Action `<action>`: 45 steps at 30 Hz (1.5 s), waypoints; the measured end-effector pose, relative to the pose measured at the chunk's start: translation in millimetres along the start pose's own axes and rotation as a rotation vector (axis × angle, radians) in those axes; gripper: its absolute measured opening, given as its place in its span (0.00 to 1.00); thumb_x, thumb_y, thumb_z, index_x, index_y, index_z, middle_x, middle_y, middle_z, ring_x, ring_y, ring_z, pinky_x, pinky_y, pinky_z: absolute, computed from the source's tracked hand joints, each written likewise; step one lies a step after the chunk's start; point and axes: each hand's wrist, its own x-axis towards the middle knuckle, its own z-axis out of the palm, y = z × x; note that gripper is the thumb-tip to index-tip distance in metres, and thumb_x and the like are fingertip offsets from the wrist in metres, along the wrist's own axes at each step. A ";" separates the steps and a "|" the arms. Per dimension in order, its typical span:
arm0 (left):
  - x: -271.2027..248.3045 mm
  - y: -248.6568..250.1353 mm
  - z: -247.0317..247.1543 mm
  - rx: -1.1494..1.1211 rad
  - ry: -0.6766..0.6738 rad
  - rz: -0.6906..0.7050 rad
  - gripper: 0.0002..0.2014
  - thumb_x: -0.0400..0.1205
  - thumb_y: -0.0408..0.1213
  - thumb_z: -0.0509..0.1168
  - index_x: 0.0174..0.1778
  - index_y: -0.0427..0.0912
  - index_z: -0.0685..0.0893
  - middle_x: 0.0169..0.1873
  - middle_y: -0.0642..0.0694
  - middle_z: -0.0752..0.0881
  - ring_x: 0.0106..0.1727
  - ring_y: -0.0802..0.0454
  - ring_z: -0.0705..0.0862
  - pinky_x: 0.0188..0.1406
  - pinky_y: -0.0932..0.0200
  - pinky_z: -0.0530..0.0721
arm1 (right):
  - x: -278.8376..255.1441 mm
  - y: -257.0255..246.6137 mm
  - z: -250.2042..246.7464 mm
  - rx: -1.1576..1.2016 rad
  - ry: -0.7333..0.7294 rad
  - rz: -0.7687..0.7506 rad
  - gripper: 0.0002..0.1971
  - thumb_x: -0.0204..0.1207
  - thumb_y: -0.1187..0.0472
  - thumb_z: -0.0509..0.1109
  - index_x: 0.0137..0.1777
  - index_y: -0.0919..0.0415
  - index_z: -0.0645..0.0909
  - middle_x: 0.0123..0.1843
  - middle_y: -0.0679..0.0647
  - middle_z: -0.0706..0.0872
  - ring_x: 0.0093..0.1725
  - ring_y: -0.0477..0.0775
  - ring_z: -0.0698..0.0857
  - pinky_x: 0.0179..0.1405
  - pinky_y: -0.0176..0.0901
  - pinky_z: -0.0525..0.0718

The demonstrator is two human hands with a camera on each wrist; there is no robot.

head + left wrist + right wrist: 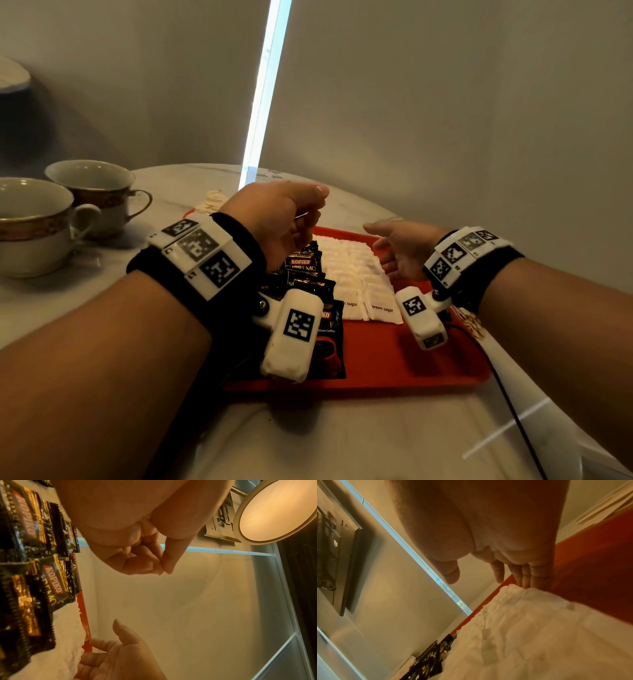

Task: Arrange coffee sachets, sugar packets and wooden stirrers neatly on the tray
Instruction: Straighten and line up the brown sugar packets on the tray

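The room is dim and warm-toned. A bright vertical light strip (265,85) glares on the far wall, washed out to white-blue. In the left wrist view a round lamp (278,509) glows amber. The forearms sit in shadow. The wrist views bend straight lines at the edges, and the near sugar packets (530,635) are blurred.

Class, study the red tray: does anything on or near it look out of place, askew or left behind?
Mostly tidy: black coffee sachets and white sugar packets lie in overlapping rows on the red plastic tray. One oddity: a few pale packets sit off the tray on the white table, beyond its far left corner. No wooden stirrers are visible.
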 end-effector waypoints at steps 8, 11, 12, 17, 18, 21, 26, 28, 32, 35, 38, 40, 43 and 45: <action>5.3 -2.0 -2.8 -0.002 0.009 0.009 0.08 0.82 0.36 0.72 0.55 0.40 0.85 0.41 0.48 0.85 0.35 0.57 0.82 0.24 0.65 0.81 | 14.7 -4.9 -2.4 0.012 0.009 -0.003 0.34 0.84 0.44 0.67 0.79 0.70 0.68 0.60 0.68 0.85 0.56 0.64 0.87 0.57 0.57 0.85; 6.5 -2.5 -4.0 -0.005 0.013 0.012 0.07 0.82 0.36 0.72 0.54 0.40 0.86 0.41 0.48 0.86 0.36 0.56 0.83 0.24 0.65 0.81 | 17.6 -8.3 -2.6 0.013 -0.006 0.003 0.33 0.84 0.44 0.66 0.79 0.70 0.68 0.56 0.66 0.85 0.51 0.62 0.87 0.52 0.56 0.86; 6.9 -2.2 -4.4 -0.002 0.013 0.014 0.07 0.82 0.36 0.72 0.54 0.40 0.85 0.41 0.48 0.85 0.36 0.56 0.82 0.24 0.65 0.81 | 19.2 -9.5 -3.7 0.008 -0.005 0.008 0.33 0.84 0.43 0.66 0.78 0.70 0.68 0.55 0.67 0.85 0.50 0.63 0.87 0.56 0.58 0.85; 8.8 -3.0 -5.6 0.007 0.007 0.026 0.05 0.82 0.36 0.72 0.52 0.41 0.85 0.40 0.48 0.85 0.35 0.57 0.82 0.23 0.66 0.80 | 27.0 -13.9 -1.7 -0.005 -0.001 0.012 0.27 0.85 0.45 0.65 0.69 0.70 0.75 0.42 0.62 0.83 0.40 0.58 0.84 0.43 0.52 0.84; 9.5 -3.4 -5.7 0.009 0.007 0.026 0.05 0.82 0.36 0.72 0.50 0.42 0.85 0.40 0.48 0.85 0.34 0.57 0.82 0.23 0.66 0.80 | 28.6 -15.4 -0.8 -0.017 -0.003 0.017 0.28 0.85 0.44 0.66 0.69 0.71 0.75 0.44 0.63 0.84 0.41 0.59 0.84 0.43 0.53 0.84; 11.0 -4.4 -6.5 0.013 0.011 0.025 0.04 0.81 0.37 0.73 0.49 0.42 0.85 0.40 0.49 0.86 0.34 0.57 0.82 0.23 0.65 0.80 | 35.4 -19.4 0.6 -0.069 0.039 0.024 0.33 0.82 0.41 0.68 0.72 0.71 0.72 0.52 0.64 0.84 0.47 0.61 0.85 0.51 0.56 0.86; 11.0 -4.1 -6.7 0.011 0.010 0.030 0.05 0.81 0.36 0.72 0.50 0.42 0.85 0.39 0.49 0.86 0.34 0.57 0.82 0.23 0.65 0.80 | 42.8 -23.8 7.0 -0.111 0.040 -0.040 0.35 0.84 0.42 0.66 0.79 0.69 0.68 0.43 0.59 0.73 0.39 0.54 0.74 0.32 0.47 0.73; 11.0 -3.6 -6.9 0.010 0.017 0.032 0.05 0.81 0.36 0.72 0.51 0.41 0.85 0.39 0.48 0.86 0.34 0.57 0.82 0.23 0.65 0.80 | 46.1 -25.2 8.0 -0.113 0.044 -0.043 0.35 0.83 0.41 0.66 0.80 0.68 0.68 0.42 0.59 0.72 0.39 0.55 0.73 0.33 0.48 0.72; 10.5 -3.1 -6.3 0.011 0.018 0.026 0.06 0.82 0.37 0.72 0.52 0.41 0.85 0.39 0.49 0.86 0.35 0.56 0.82 0.22 0.65 0.79 | 49.2 -23.9 7.8 -0.119 0.071 -0.068 0.35 0.82 0.41 0.69 0.78 0.68 0.71 0.43 0.58 0.74 0.40 0.53 0.73 0.36 0.47 0.74; 10.1 -2.5 -6.6 0.016 0.021 0.026 0.06 0.82 0.37 0.72 0.52 0.42 0.85 0.40 0.49 0.86 0.36 0.56 0.82 0.23 0.65 0.80 | 48.6 -23.0 7.8 -0.096 0.063 -0.074 0.36 0.82 0.41 0.68 0.79 0.69 0.69 0.43 0.59 0.72 0.40 0.54 0.73 0.35 0.47 0.73; 8.9 -2.6 -6.3 0.011 0.018 0.029 0.04 0.82 0.36 0.72 0.50 0.42 0.85 0.38 0.49 0.85 0.33 0.58 0.82 0.24 0.65 0.80 | 47.7 -20.8 6.1 -0.068 0.067 -0.063 0.35 0.82 0.40 0.67 0.78 0.68 0.69 0.42 0.58 0.73 0.40 0.53 0.75 0.36 0.45 0.75; 7.9 -2.6 -5.8 0.007 0.017 0.030 0.04 0.82 0.36 0.72 0.50 0.42 0.85 0.38 0.49 0.86 0.32 0.58 0.82 0.24 0.65 0.80 | 47.3 -18.5 2.8 -0.059 0.092 -0.037 0.35 0.80 0.39 0.69 0.75 0.67 0.71 0.46 0.58 0.79 0.44 0.54 0.81 0.43 0.45 0.81; 6.4 -1.9 -5.6 0.005 0.026 0.026 0.05 0.82 0.36 0.72 0.52 0.42 0.85 0.40 0.49 0.86 0.33 0.58 0.82 0.23 0.66 0.80 | 41.0 -15.4 5.1 -0.060 0.091 -0.025 0.34 0.81 0.40 0.68 0.75 0.68 0.72 0.52 0.62 0.83 0.45 0.58 0.85 0.38 0.51 0.83; 4.9 -0.7 -4.9 0.003 0.026 0.027 0.05 0.82 0.36 0.72 0.51 0.42 0.84 0.40 0.49 0.85 0.33 0.58 0.82 0.24 0.66 0.80 | 38.1 -14.2 7.3 -0.085 0.103 -0.029 0.34 0.81 0.39 0.68 0.73 0.67 0.75 0.46 0.59 0.80 0.42 0.56 0.81 0.37 0.48 0.80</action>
